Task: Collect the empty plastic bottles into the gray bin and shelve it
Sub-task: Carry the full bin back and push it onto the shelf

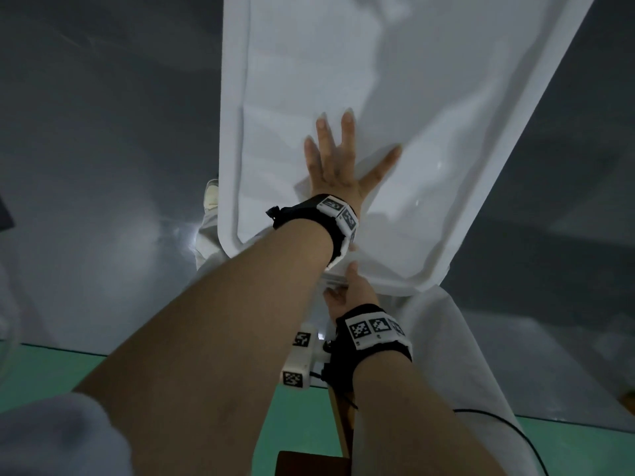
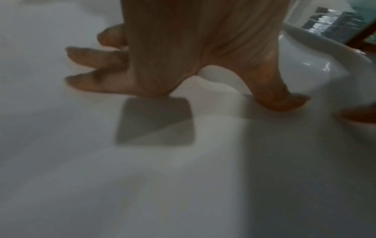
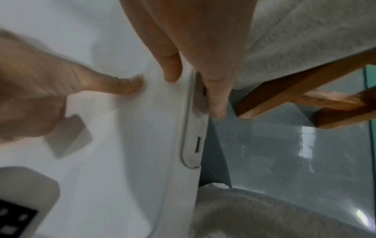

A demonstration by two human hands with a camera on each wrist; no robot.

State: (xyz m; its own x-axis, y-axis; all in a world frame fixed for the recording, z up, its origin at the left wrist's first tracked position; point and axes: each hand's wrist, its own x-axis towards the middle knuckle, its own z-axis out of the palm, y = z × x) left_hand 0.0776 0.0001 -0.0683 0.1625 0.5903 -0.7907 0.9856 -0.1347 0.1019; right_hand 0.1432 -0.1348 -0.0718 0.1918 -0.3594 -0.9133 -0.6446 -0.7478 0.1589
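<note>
Gray bin (image 1: 446, 97) — pale gray plastic, long and rectangular, rolled rim, interior facing the head camera; held above a glossy gray floor (image 1: 103, 115), near end towards the body. Nothing visible inside apart from the hand; far end cropped, so contents there not determinable.

Left hand (image 1: 338, 163) — inside the bin, palm flat against the inner surface near the bin's near end. Fingers (image 1: 347, 123) straight and spread, thumb splayed towards the bin's right wall; nothing gripped, only pressing. Same in the left wrist view: fingers (image 2: 91, 82) and thumb tip touching the bin's smooth surface (image 2: 183, 185), small square gray patch (image 2: 156, 120) on the bin just below the palm.

Right hand (image 1: 350, 292) — at the bin's near rim, below the left wrist. Thumb over the top of the rim, fingers (image 3: 217, 99) curled under the rim's outer lip beside a handle recess (image 3: 195, 128) — rim pinched between them.

Black wrist straps with white marker blocks (image 1: 374, 326) — one on each wrist, just short of the bin's near end.

Pale trouser leg and shoe (image 1: 210, 197) — beside the bin's left wall. White cloth (image 1: 464, 355) — draped beneath the bin's near right corner. Brown wooden frame (image 3: 305, 90) — beyond the bin's rim in the right wrist view. Green floor strip (image 1: 51, 372) — nearer the body than the bin.
</note>
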